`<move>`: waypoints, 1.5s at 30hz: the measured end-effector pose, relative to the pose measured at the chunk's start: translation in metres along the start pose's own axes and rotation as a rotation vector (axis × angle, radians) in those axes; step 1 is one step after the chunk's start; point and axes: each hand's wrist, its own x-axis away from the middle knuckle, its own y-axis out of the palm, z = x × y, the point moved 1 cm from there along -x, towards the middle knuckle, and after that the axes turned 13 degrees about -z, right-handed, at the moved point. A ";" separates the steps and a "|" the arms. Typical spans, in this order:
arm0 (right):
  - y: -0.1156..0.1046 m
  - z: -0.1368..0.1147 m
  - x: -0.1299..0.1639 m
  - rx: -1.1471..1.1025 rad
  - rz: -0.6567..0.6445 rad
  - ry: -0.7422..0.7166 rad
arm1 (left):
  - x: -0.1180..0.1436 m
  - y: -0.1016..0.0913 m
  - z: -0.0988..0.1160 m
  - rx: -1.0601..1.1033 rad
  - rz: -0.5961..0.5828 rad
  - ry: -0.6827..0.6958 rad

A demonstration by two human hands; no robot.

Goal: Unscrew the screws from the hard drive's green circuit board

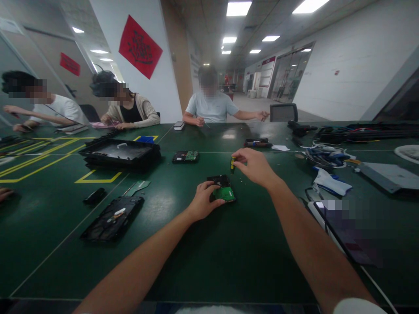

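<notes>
A hard drive with a green circuit board [225, 193] lies on the green table in front of me. Over its left side rests my left hand [205, 199], thumb at the near edge and fingers on the top, gripping it. My right hand [253, 165] pinches a small yellow-and-black screwdriver [232, 165] by its upper end, held upright beyond the drive's right side. Its tip is too small to make out. A few tiny bits, perhaps screws [241, 181], lie to the right of the drive. Another hard drive [185, 156] sits farther back on the left.
To the left are an open black casing [113, 220], a green circuit board piece [137, 187], a small black part [94, 196] and stacked black trays [121, 152]. On the right lie a tablet [347, 235], gloves [332, 181], cables and a silver box [389, 176]. Several people sit around the table.
</notes>
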 end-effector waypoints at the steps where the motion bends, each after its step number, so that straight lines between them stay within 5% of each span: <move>1: 0.000 0.000 0.000 0.006 -0.001 0.002 | 0.000 0.000 0.000 0.000 0.000 -0.001; 7: 0.002 -0.001 0.001 -0.076 0.033 0.097 | 0.000 0.000 0.000 0.000 0.004 0.005; 45: 0.001 0.004 0.000 0.060 0.027 -0.018 | -0.001 0.003 -0.002 0.008 0.009 0.012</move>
